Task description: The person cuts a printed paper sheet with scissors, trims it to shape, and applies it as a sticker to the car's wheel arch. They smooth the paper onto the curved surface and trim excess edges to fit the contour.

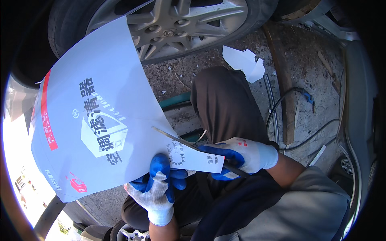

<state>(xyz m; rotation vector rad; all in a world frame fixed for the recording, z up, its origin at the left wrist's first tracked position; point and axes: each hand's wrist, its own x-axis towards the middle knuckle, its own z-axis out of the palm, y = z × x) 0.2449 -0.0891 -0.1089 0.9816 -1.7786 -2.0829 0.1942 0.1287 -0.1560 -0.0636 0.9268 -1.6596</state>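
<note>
A large printed sheet of white card (126, 90), with a red band and dark writing, spreads across the left and middle of the view. My left hand (156, 186), in a white glove with blue-coated fingers, grips its lower edge, thumb on top and fingers partly hidden beneath. In a matching glove, my right hand (241, 155) holds a long metal cutting tool (175, 138) that looks like scissors. One blade lies over the card's right-hand part; the rest of the tool is partly hidden by card and hand. A thin pale strip curls up beside the blade.
A car wheel (169, 33) with an alloy rim stands at the top. Behind my raised knee (226, 102) lies a torn white piece of card (244, 63). A metal tube (272, 105), a wooden plank (282, 75) and a black cable (279, 98) lie at the right.
</note>
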